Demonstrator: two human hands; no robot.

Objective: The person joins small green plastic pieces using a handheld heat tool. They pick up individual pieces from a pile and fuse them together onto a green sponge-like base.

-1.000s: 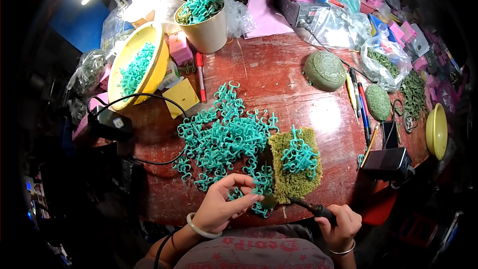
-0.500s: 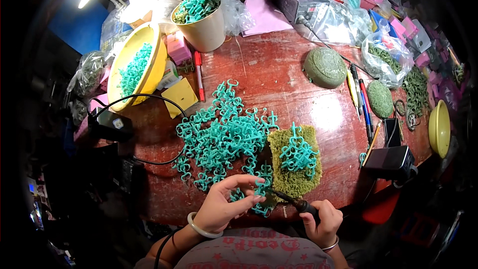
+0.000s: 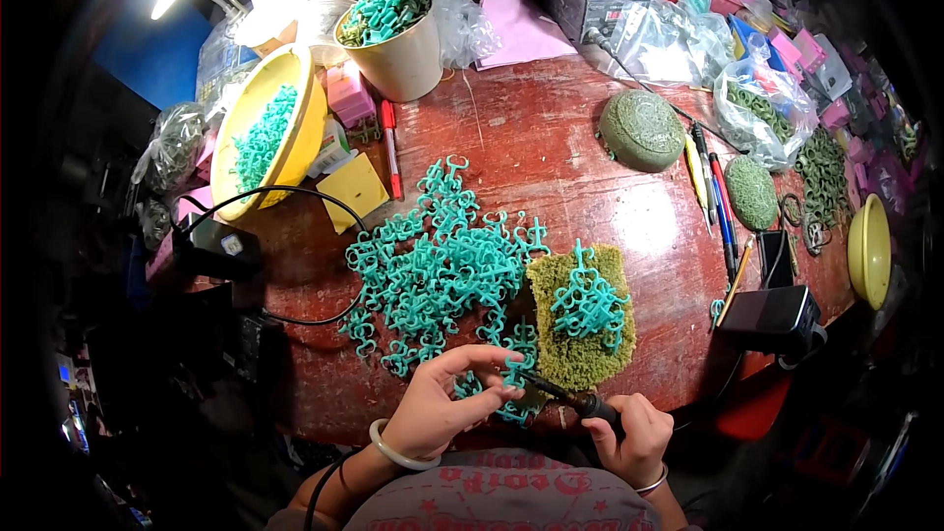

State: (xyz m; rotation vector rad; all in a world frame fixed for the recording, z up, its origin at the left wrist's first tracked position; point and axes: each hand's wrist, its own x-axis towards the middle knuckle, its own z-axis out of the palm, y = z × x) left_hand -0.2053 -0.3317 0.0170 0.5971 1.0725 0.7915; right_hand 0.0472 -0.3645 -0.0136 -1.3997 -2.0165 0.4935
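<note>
My left hand (image 3: 442, 405) pinches a small teal wax piece (image 3: 512, 372) between thumb and fingertips, over the near edge of the pile. My right hand (image 3: 637, 433) is wrapped round the dark handle of a soldering iron (image 3: 582, 401). Its thin tip points left and reaches the piece at my left fingertips; whether they touch I cannot tell. A tangled heap of teal wax pieces (image 3: 433, 265) with curled ends lies just beyond my left hand. To its right, a mossy green block (image 3: 580, 366) carries a smaller cluster of teal pieces (image 3: 588, 305).
A yellow bowl (image 3: 313, 128) and a white bucket (image 3: 401, 69), both with teal pieces, stand at the back left. A round green block (image 3: 641, 131), pens (image 3: 726, 211) and a black box (image 3: 770, 320) lie to the right. A black cable (image 3: 324, 199) loops on the left.
My right hand and the soldering iron have shifted slightly left, the tip coming nearer the piece in my left fingers. The left hand keeps its pinch.
</note>
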